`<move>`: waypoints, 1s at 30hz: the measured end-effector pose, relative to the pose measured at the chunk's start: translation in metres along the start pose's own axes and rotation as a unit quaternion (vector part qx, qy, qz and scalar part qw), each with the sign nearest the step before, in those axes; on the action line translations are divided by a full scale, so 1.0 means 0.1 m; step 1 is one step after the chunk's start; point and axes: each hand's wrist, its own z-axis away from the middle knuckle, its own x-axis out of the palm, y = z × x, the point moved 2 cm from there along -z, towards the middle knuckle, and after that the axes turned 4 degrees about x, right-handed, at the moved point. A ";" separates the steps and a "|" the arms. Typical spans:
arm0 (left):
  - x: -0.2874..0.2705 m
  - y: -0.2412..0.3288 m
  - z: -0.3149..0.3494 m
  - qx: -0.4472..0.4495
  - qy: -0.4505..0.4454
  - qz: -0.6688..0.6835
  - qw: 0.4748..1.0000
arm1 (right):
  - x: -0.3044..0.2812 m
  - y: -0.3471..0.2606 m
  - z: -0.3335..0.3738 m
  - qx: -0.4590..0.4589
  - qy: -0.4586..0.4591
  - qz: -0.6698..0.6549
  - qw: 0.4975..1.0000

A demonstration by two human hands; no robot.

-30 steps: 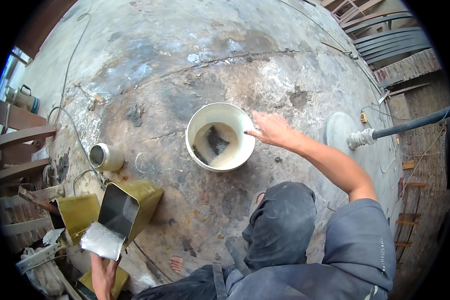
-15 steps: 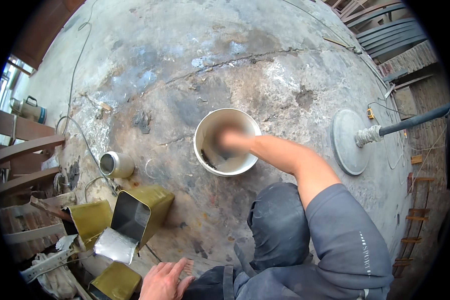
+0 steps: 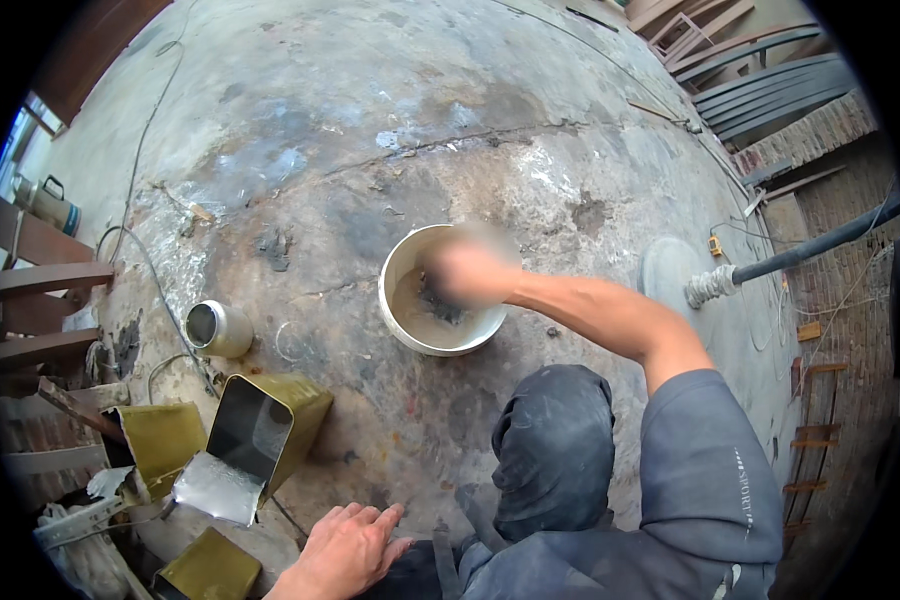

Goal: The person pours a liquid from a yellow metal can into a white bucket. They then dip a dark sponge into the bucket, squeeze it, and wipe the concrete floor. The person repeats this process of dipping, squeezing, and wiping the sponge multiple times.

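Observation:
A round white bucket [image 3: 391, 316] stands on the floor in front of me, with greyish-brown matter inside it. Over its right rim reaches my right arm; my right hand [image 3: 473, 268] is at the bucket's mouth, too blurred to show its fingers or anything held. Dark bits lie in the bucket just below that hand. My left hand [image 3: 353, 545] rests by my left thigh at the lower edge, empty, its fingers loosely stretched and the thumb apart. My bent right knee [image 3: 555, 440], in dark trousers, is near the bucket.
An open yellow square tin [image 3: 305, 425] lies on its side at left, with another yellow tin [image 3: 175, 440] beside it. A small round can [image 3: 232, 333] is behind them. To the right stands a grey disc-shaped base [image 3: 670, 285] with a pole. A cable [image 3: 157, 275] runs along the left.
My right hand has risen from inside the bucket to its mouth, and more of the contents show. My left hand has shifted slightly right. The whole view has moved a little.

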 end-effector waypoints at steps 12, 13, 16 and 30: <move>0.00 0.08 0.00 0.008 -0.005 -0.018 1.000 | -0.37 0.06 -0.19 0.002 0.009 -0.042 0.999; 0.00 0.08 -0.01 0.007 -0.005 -0.020 1.000 | -0.39 0.06 -0.18 0.004 0.005 -0.044 0.999; 0.03 0.08 -0.04 0.007 -0.003 -0.019 1.000 | -0.34 -0.01 -0.15 -0.039 -0.059 -0.056 0.996; 0.00 0.09 -0.13 -0.014 -0.022 0.013 1.000 | 0.45 -0.14 0.05 0.239 -0.593 -0.312 0.703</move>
